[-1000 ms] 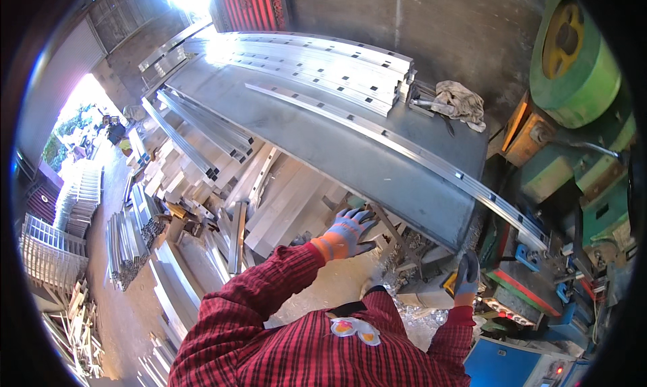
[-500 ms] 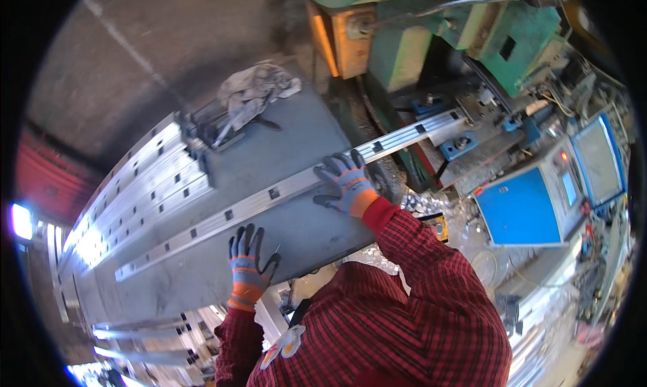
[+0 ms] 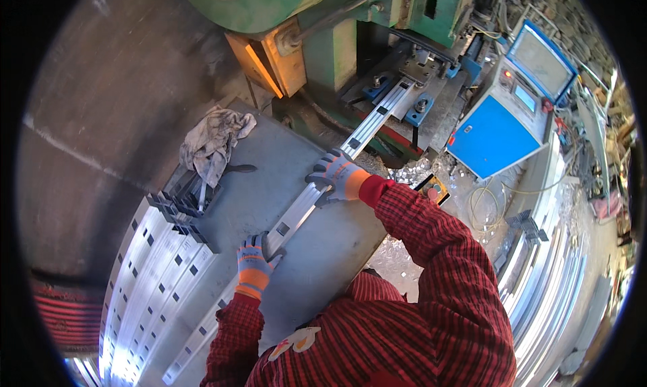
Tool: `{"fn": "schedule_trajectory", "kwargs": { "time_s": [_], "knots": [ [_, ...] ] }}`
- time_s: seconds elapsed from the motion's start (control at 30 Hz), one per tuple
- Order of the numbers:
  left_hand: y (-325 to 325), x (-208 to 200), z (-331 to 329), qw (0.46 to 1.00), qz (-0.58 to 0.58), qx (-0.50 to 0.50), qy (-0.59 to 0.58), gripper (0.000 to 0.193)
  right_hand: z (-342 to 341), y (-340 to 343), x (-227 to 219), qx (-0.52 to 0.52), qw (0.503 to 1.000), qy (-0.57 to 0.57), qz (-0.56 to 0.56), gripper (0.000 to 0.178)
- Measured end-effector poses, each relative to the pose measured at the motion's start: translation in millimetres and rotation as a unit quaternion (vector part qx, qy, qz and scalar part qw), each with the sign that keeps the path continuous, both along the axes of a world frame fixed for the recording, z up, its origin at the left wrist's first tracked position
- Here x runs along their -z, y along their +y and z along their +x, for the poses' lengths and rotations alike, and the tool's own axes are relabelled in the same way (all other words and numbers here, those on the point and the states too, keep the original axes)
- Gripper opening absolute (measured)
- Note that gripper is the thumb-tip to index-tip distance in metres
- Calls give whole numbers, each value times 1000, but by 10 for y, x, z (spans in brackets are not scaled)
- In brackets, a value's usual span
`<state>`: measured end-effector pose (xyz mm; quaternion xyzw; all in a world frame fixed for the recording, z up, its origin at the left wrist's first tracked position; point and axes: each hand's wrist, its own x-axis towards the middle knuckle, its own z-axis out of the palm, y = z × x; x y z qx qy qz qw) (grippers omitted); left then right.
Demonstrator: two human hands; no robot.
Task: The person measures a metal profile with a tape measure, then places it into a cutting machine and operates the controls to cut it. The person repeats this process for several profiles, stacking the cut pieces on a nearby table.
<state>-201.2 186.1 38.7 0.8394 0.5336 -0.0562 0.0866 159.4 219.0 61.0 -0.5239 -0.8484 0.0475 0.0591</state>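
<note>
A long silvery metal profile with square holes runs slantwise over the grey tabletop. Its far end lies between blue clamps at the green press. Around the middle of the profile closes my right hand, in a grey and orange glove, thumb on the near side. My left hand, gloved alike, grips the same profile nearer to me, with fingers over its far edge. The left forearm covers part of the profile behind that hand.
Several similar punched profiles lie at the left of the table. Behind their ends sits a crumpled grey rag. A blue control cabinet stands at the right, with a small yellow button box below it. Long metal lengths lie lower right.
My left hand, spread beside the profile before, has come onto it and closed. My right hand has wrapped round the profile. The whole view has turned, so the profile slants more steeply.
</note>
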Motion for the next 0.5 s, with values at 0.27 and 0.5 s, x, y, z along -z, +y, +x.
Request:
{"fn": "schedule_trajectory", "kwargs": {
  "time_s": [0.27, 0.5],
  "knots": [
    [-273, 9, -631, 992, 8, 58, -112, 79, -533, -175, 47, -6, 1000, -20, 13, 67],
    [-397, -216, -807, 990, -71, 32, -116, 82, -776, -366, -67, -35, 998, 42, 28, 66]
  ]
}}
